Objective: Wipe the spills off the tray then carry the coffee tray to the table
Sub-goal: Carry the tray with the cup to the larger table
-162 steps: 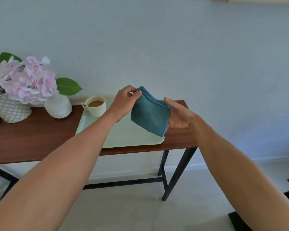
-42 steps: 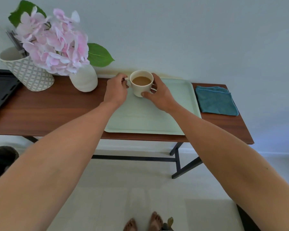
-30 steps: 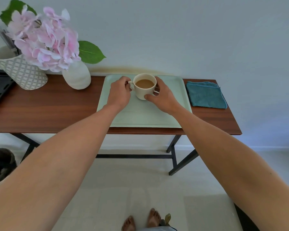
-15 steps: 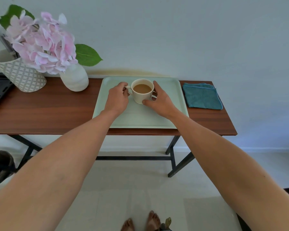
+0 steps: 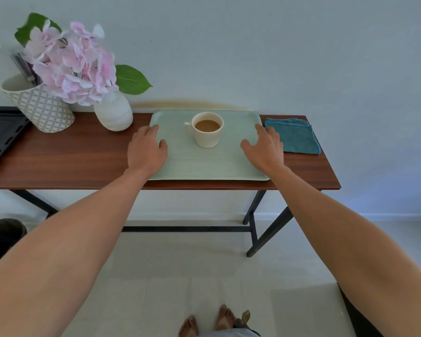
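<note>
A pale green tray (image 5: 204, 164) lies flat on the wooden console table (image 5: 71, 159). A cream cup of milky coffee (image 5: 207, 136) stands free on the tray's far middle, handle to the left. My left hand (image 5: 146, 149) rests over the tray's left rim, thumb on the tray surface. My right hand (image 5: 265, 148) lies the same way over the right rim. Both have fingers spread and neither has closed around the rim. A folded teal cloth (image 5: 293, 136) lies on the table just right of the tray.
A white vase (image 5: 113, 113) with pink flowers (image 5: 71, 64) stands close to the tray's far left corner. Left of it are a patterned pot (image 5: 38, 105) and a black tray (image 5: 0, 135). The wall runs directly behind the table. My bare feet (image 5: 204, 322) stand on pale floor.
Both hands have let go of the cup and moved apart to the tray's left and right rims. Earlier, the cloth was set down right of the tray and the cup shifted toward the tray's middle.
</note>
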{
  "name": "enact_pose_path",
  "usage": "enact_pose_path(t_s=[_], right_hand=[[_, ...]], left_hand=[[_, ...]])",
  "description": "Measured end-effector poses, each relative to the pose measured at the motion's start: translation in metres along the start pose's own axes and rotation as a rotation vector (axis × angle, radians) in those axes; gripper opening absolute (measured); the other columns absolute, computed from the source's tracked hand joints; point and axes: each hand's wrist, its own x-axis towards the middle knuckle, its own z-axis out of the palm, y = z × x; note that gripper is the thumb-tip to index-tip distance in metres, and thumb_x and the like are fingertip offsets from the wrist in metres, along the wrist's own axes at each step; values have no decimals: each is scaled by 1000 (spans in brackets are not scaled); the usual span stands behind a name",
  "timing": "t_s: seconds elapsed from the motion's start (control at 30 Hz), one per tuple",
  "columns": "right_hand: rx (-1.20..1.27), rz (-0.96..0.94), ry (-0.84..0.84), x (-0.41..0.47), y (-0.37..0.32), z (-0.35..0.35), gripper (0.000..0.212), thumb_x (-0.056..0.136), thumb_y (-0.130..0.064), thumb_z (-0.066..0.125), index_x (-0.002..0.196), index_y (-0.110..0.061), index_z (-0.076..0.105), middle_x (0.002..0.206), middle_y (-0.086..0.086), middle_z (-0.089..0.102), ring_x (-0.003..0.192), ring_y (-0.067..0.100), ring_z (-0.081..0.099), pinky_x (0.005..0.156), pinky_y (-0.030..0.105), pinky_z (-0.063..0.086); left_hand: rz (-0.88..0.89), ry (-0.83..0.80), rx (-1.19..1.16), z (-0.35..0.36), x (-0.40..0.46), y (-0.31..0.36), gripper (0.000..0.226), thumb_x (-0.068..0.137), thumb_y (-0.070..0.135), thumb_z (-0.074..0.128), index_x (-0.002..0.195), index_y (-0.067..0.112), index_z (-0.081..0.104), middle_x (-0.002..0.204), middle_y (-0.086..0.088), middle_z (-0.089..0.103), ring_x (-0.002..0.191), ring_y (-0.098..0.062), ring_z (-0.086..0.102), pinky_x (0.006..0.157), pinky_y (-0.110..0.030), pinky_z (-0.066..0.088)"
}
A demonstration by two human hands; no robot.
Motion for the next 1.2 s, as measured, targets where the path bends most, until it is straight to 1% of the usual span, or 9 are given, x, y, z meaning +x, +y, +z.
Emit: enact_pose_path(t_s=[0.13, 0.3, 0.47, 0.57, 0.67, 0.77, 0.9, 1.03, 1.2], right_hand=[[-90, 38, 42, -9, 17, -1, 65, 90, -51, 53, 144, -16, 46, 132, 10, 48, 121, 30, 44, 102, 46, 36], [-99, 96, 31, -22, 27, 7, 58, 90, -48, 52, 138, -16, 48, 120, 9, 44, 112, 29, 45, 92, 44, 41], [-104, 106, 63, -25, 27, 12, 58, 94, -46, 48, 142, -15, 47, 106, 3, 37, 89, 22, 45, 77, 39, 42], [-147, 108, 40, -21, 23, 14, 57, 95, -48, 44, 141, -15, 46, 101, 4, 39, 79, 25, 48, 72, 38, 40], [-188, 101, 32, -18, 22, 14, 58, 95, -52, 42, 139, -15, 46, 100, 6, 42, 78, 26, 52, 71, 39, 44], [-195, 102, 21, -15, 23, 14, 65, 92, -62, 43, 140, -18, 44, 100, 6, 45, 81, 27, 52, 71, 39, 41], [-171, 100, 10, -12, 27, 14, 77, 87, -72, 45, 145, -22, 41, 105, 5, 48, 85, 25, 52, 73, 38, 41], [-121, 115, 20, -11, 26, 11, 82, 85, -74, 49, 149, -23, 39, 111, 5, 51, 87, 21, 47, 73, 37, 39], [-98, 132, 40, -16, 20, 0, 85, 84, -77, 49, 151, -26, 37, 104, 0, 43, 86, 21, 47, 71, 37, 40]], left_hand=[[-80, -22, 42, -1, -9, -13, 53, 99, 30, 51, 149, 13, 47, 140, -17, 50, 127, -39, 46, 101, -50, 43], [-141, -47, 40, 0, -13, -20, 49, 100, 34, 49, 146, 18, 49, 133, -17, 49, 123, -38, 45, 94, -51, 46], [-143, -71, 1, 2, -13, -25, 37, 100, 30, 47, 131, 14, 58, 117, -19, 49, 100, -42, 57, 82, -42, 45], [-142, -70, 21, 2, -13, -27, 35, 101, 30, 46, 129, 13, 58, 114, -20, 50, 98, -44, 56, 82, -44, 44], [-113, -83, 55, 3, -11, -29, 40, 102, 32, 44, 137, 15, 54, 114, -20, 52, 102, -44, 56, 85, -46, 45], [-101, -84, 100, 5, -9, -32, 44, 102, 38, 42, 141, 19, 51, 113, -17, 54, 101, -45, 58, 83, -46, 45], [-120, -57, 117, 6, -6, -33, 43, 100, 43, 43, 135, 21, 53, 105, -9, 51, 96, -44, 60, 76, -43, 41], [-143, -69, 89, 2, -2, -31, 46, 98, 48, 43, 136, 23, 53, 108, -9, 52, 98, -43, 60, 81, -46, 45], [-133, -52, 64, -9, -3, -25, 45, 96, 50, 45, 132, 24, 53, 100, -6, 47, 98, -43, 59, 80, -45, 44]])
